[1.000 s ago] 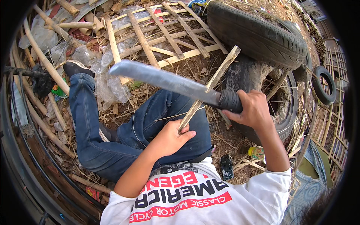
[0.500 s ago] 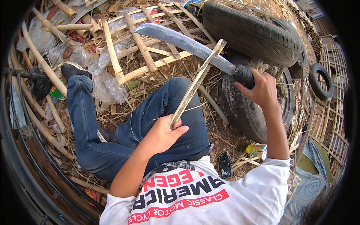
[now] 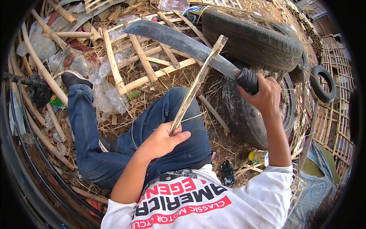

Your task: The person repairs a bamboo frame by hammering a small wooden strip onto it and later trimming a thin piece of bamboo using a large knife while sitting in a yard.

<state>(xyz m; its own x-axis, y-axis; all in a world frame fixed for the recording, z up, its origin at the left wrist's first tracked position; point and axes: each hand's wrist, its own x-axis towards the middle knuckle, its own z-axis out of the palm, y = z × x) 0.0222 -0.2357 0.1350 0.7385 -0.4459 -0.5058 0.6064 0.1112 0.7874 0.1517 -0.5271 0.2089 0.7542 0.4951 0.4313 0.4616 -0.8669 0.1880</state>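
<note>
My right hand (image 3: 265,93) is wrapped round the black handle of a machete (image 3: 179,41). Its long, curved grey blade points to the upper left, over a lattice of split bamboo. My left hand (image 3: 164,140) is closed on the lower end of a narrow split bamboo strip (image 3: 195,86), just above my bent knee. The strip slants up and to the right, and its upper part crosses in front of the blade. A thin sliver sticks out sideways from the strip near my fingers. Whether blade and strip touch, I cannot tell.
The bamboo lattice (image 3: 142,57) lies on littered ground ahead. Worn tyres (image 3: 251,40) stand at the right, one more tyre (image 3: 323,84) farther off. Bamboo poles (image 3: 47,76) and clear plastic (image 3: 110,95) lie to the left. A dark phone (image 3: 227,173) rests beside my hip.
The machete blade has shifted a little up and left, its flat tilted differently. Strip and left hand have moved slightly left, the hand also a little lower. Both hands keep their hold.
</note>
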